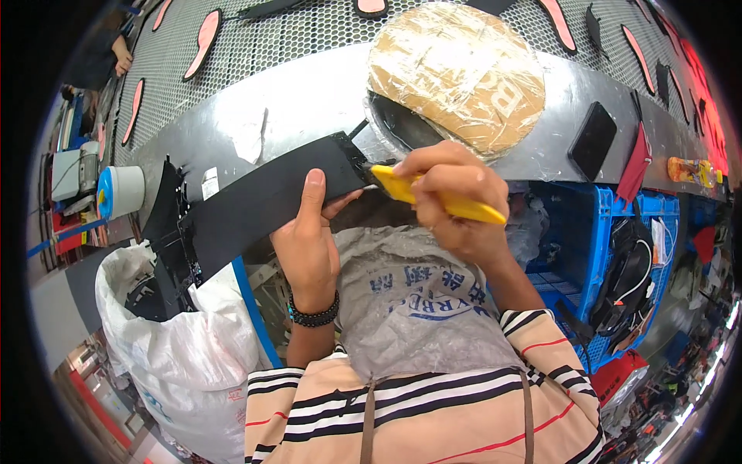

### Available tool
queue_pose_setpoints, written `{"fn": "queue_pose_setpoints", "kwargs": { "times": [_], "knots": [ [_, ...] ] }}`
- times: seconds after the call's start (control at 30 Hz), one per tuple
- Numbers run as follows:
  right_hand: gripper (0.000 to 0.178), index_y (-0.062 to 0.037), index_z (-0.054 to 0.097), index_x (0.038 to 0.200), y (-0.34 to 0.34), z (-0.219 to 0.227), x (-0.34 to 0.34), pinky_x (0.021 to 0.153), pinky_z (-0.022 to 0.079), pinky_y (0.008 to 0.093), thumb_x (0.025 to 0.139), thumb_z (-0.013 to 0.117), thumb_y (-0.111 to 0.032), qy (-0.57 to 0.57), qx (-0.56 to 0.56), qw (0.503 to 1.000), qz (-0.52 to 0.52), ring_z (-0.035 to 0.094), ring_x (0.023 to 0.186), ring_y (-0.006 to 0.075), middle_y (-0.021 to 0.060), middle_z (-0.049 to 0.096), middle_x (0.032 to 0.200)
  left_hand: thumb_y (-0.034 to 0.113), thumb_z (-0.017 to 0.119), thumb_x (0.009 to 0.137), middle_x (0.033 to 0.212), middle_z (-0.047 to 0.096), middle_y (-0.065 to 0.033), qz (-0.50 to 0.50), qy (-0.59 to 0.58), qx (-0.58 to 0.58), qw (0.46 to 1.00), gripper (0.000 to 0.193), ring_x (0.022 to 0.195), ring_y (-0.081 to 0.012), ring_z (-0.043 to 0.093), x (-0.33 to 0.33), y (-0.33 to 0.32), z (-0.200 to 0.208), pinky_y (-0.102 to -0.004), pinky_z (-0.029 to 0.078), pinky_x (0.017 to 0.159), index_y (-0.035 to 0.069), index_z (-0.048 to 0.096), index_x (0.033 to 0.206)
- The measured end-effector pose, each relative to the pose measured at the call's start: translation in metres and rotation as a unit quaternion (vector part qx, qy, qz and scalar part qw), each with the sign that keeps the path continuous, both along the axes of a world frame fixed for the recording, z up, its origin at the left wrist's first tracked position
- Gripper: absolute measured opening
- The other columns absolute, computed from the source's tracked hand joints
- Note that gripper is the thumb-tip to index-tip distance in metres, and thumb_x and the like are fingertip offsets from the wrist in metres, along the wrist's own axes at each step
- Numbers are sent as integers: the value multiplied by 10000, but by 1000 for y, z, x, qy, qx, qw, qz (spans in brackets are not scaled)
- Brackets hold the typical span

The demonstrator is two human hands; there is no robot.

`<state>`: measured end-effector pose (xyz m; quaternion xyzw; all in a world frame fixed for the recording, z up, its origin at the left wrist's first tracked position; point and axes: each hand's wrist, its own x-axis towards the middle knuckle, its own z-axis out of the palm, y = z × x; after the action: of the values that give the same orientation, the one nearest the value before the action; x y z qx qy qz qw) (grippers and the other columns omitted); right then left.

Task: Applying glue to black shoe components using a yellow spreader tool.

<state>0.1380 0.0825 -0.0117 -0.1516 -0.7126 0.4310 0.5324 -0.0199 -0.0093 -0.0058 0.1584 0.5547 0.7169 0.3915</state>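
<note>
My left hand (309, 247) grips a long black strip of sheet material (263, 201) by its lower edge, thumb on top and fingers beneath. The strip slants from a white sack at the left up to the bench edge. My right hand (456, 197) is closed around a brush with a flat yellow handle (471, 207). Its dark tip meets the strip's right end, which looks wet and shiny. Just beyond, a round tub (377, 127) with a dark inside is partly covered by a taped cardboard disc (456, 73).
Pink, black-edged pieces (205, 42) lie on a mesh conveyor (263, 46) beyond the metal ledge (309, 93). A phone (593, 141), red cloth (634, 162) and bottle (690, 172) sit right. Blue crates (595, 255), a white sack (178, 348) and a white bucket (124, 191) flank me.
</note>
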Motion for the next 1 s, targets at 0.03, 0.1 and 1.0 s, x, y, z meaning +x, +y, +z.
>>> {"fn": "queue_pose_setpoints", "kwargs": {
  "times": [0.03,0.1,1.0],
  "knots": [
    [257,-48,608,975,1,-1,4,689,528,296,776,659,106,-5,-17,1000,8,640,796,188,118,676,985,39,612,959,1020,666,-109,8,0,5,1000,139,852,-198,686,0,-2,0,-382,637,720,-34,629,1076],
    [255,-43,605,973,1,-2,9,699,524,297,775,657,109,4,-33,999,-30,639,800,191,126,678,983,39,612,959,1019,667,-110,10,7,0,1000,139,851,-200,686,1,-5,-3,-383,637,718,-35,629,1075],
    [210,-16,609,916,-11,29,32,801,505,305,798,642,155,-34,-84,985,-148,647,862,207,147,694,936,139,616,903,852,675,-81,43,31,-11,999,97,728,-202,655,-202,64,-41,-350,542,672,45,603,886]
  ]
}}
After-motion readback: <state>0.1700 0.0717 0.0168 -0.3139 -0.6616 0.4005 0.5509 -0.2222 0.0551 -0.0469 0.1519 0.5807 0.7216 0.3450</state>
